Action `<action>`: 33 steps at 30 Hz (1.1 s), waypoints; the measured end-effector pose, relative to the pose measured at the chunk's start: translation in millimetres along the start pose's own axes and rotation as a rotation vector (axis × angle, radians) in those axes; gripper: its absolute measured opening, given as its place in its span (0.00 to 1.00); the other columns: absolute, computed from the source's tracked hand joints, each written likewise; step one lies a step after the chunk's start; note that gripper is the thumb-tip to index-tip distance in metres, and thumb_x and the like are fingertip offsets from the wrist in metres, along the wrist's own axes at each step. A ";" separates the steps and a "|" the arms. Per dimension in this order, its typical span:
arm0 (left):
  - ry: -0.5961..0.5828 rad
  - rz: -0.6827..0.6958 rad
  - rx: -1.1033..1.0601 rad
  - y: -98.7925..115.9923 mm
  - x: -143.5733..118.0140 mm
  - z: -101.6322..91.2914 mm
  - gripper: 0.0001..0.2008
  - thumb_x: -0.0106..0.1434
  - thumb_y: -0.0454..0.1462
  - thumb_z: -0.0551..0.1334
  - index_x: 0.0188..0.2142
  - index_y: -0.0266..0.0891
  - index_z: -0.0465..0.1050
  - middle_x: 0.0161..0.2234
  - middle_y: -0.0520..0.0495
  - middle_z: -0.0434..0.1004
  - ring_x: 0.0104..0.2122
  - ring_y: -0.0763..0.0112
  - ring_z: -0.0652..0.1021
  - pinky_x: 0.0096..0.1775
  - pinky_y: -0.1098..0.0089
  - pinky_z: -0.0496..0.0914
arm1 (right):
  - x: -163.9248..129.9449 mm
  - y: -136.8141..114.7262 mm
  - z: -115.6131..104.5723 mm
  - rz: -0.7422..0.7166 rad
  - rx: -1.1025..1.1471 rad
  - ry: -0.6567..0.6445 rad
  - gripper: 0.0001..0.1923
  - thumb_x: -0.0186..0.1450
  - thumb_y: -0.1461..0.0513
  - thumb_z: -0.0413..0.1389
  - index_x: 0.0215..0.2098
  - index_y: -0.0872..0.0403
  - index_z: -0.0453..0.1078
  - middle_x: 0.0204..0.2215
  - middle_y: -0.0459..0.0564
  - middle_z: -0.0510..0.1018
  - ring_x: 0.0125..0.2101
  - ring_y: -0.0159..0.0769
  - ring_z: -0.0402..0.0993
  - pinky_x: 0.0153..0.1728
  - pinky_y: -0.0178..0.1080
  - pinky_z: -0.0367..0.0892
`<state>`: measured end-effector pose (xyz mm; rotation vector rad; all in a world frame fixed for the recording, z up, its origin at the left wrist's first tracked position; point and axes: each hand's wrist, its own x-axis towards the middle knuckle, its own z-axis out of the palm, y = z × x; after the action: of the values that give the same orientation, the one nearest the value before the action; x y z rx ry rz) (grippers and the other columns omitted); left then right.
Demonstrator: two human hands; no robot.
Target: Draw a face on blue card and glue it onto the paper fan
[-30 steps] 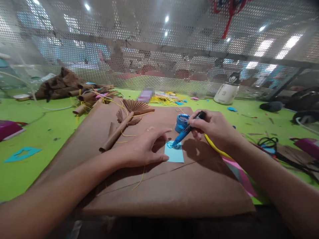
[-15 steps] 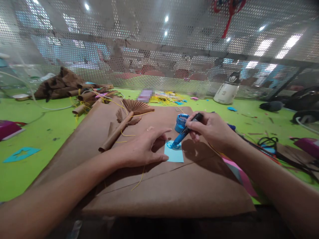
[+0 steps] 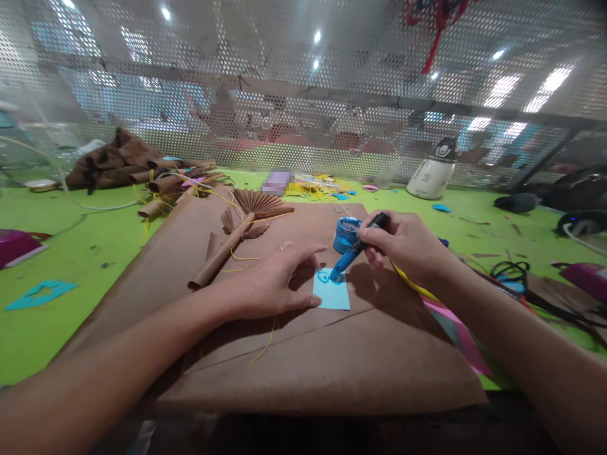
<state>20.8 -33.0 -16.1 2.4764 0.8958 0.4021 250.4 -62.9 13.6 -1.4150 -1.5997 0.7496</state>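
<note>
My right hand (image 3: 396, 240) grips a marker (image 3: 359, 248) with a black upper end; it slants down to the left. Its blue, paint-covered lower end touches the upper right part of a light blue paper square (image 3: 333, 297). Blue ring-like marks show on the paper beside that end. My left hand (image 3: 272, 278) rests left of the square, thumb and fingers apart, the thumb tip at the paper's left edge. Just behind the marker stands an open blue paint jar (image 3: 345, 237). All this lies on a large brown paper sheet (image 3: 313, 366).
Left on the sheet lies a brown pleated-paper figure with a rolled stem (image 3: 222, 249). Brown paper rolls (image 3: 164, 183) with yellow string sit behind it. A white bottle (image 3: 432, 174) stands at the back right of the green table (image 3: 95, 253), below a perforated screen. Cords (image 3: 545, 303) lie at right.
The marker's blue end has shifted slightly right across the paper square, uncovering more of the blue marks. My right hand moved with it; my left hand stayed put.
</note>
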 end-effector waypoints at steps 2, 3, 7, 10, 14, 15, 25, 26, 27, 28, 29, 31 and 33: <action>0.004 0.007 -0.003 1.2 0.1 -0.6 0.37 0.56 0.44 0.66 0.62 0.45 0.55 0.52 0.43 0.69 0.51 0.56 0.69 0.53 0.55 0.64 | 0.4 -0.1 0.2 -0.007 0.022 0.018 0.08 0.59 0.61 0.55 0.23 0.55 0.66 0.13 0.42 0.69 0.14 0.28 0.65 0.20 0.34 0.63; 0.007 0.007 -0.003 2.1 0.1 -1.0 0.37 0.55 0.44 0.66 0.62 0.45 0.56 0.52 0.43 0.69 0.51 0.56 0.69 0.53 0.55 0.64 | 0.5 -0.5 0.4 -0.007 0.041 0.025 0.08 0.59 0.62 0.55 0.23 0.55 0.66 0.13 0.42 0.69 0.14 0.28 0.65 0.19 0.34 0.63; 0.011 0.007 -0.003 4.2 -0.1 -2.0 0.36 0.56 0.44 0.66 0.62 0.44 0.56 0.53 0.43 0.69 0.52 0.55 0.69 0.53 0.54 0.64 | -0.7 -2.7 2.5 0.007 0.086 0.010 0.09 0.59 0.61 0.55 0.22 0.54 0.65 0.12 0.42 0.69 0.13 0.28 0.65 0.19 0.34 0.63; 0.011 -0.004 0.005 3.2 -0.4 -1.4 0.37 0.55 0.45 0.66 0.62 0.46 0.56 0.55 0.42 0.67 0.53 0.54 0.68 0.54 0.54 0.64 | -2.7 -4.1 3.9 0.004 0.025 -0.016 0.14 0.60 0.60 0.56 0.19 0.54 0.63 0.12 0.44 0.69 0.14 0.29 0.66 0.20 0.35 0.64; 0.021 0.003 0.011 1.5 -0.6 -0.5 0.37 0.56 0.45 0.66 0.62 0.47 0.55 0.54 0.43 0.67 0.53 0.54 0.68 0.54 0.54 0.64 | -3.3 -5.2 4.4 -0.013 -0.020 -0.020 0.16 0.61 0.58 0.56 0.17 0.54 0.63 0.11 0.45 0.70 0.15 0.29 0.66 0.20 0.34 0.64; 0.019 0.007 0.012 1.4 -0.6 -0.6 0.37 0.56 0.45 0.66 0.62 0.47 0.55 0.54 0.43 0.68 0.53 0.54 0.68 0.54 0.54 0.64 | -3.0 -5.3 4.3 -0.013 -0.024 -0.016 0.16 0.61 0.58 0.56 0.17 0.54 0.63 0.11 0.45 0.70 0.15 0.29 0.66 0.20 0.34 0.64; 0.012 0.021 0.020 1.3 0.2 -0.6 0.36 0.56 0.44 0.66 0.62 0.45 0.55 0.52 0.43 0.69 0.51 0.56 0.69 0.53 0.55 0.64 | 0.9 1.1 3.6 0.007 0.030 0.029 0.15 0.60 0.59 0.56 0.18 0.54 0.63 0.12 0.43 0.69 0.13 0.27 0.65 0.19 0.34 0.63; 0.010 0.020 0.019 1.5 0.2 -0.8 0.36 0.56 0.44 0.66 0.62 0.45 0.55 0.52 0.43 0.69 0.51 0.57 0.69 0.53 0.55 0.64 | 1.2 2.0 3.4 0.005 0.039 0.035 0.14 0.60 0.60 0.56 0.19 0.54 0.64 0.12 0.43 0.69 0.13 0.27 0.65 0.19 0.34 0.63; 0.006 0.017 0.019 1.7 0.2 -1.0 0.36 0.56 0.44 0.66 0.62 0.45 0.55 0.53 0.43 0.69 0.51 0.57 0.69 0.53 0.55 0.64 | 1.5 2.8 3.2 0.001 0.048 0.041 0.13 0.60 0.60 0.57 0.20 0.54 0.64 0.12 0.43 0.70 0.13 0.27 0.65 0.19 0.34 0.63; 0.004 0.015 0.018 2.0 0.2 -1.2 0.36 0.56 0.44 0.66 0.62 0.45 0.55 0.53 0.43 0.69 0.52 0.57 0.69 0.53 0.55 0.64 | 2.0 3.7 2.8 -0.006 0.059 0.048 0.12 0.60 0.60 0.57 0.20 0.54 0.64 0.12 0.43 0.70 0.13 0.28 0.65 0.18 0.34 0.63; 0.002 0.013 0.019 2.4 0.1 -1.4 0.36 0.56 0.44 0.66 0.62 0.45 0.55 0.54 0.43 0.68 0.52 0.56 0.68 0.54 0.55 0.63 | 2.4 4.5 2.3 -0.016 0.071 0.059 0.12 0.60 0.60 0.57 0.20 0.54 0.64 0.12 0.42 0.70 0.13 0.28 0.65 0.18 0.34 0.62; 0.002 0.011 0.019 3.0 -0.1 -1.8 0.36 0.56 0.44 0.66 0.62 0.45 0.55 0.55 0.43 0.67 0.53 0.56 0.68 0.54 0.55 0.63 | 3.5 6.3 1.3 -0.044 0.092 0.080 0.13 0.60 0.59 0.57 0.20 0.54 0.64 0.11 0.42 0.69 0.13 0.28 0.64 0.18 0.34 0.62; 0.002 0.008 0.016 3.3 -0.2 -1.8 0.36 0.56 0.44 0.66 0.62 0.46 0.55 0.55 0.43 0.67 0.54 0.56 0.67 0.55 0.55 0.63 | 4.5 8.0 0.5 -0.069 0.095 0.091 0.14 0.60 0.59 0.57 0.19 0.53 0.63 0.11 0.43 0.70 0.13 0.28 0.64 0.18 0.34 0.61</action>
<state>21.6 -34.8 -12.9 2.4948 0.8938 0.4014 253.7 -57.1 7.4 -1.3009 -1.5159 0.7018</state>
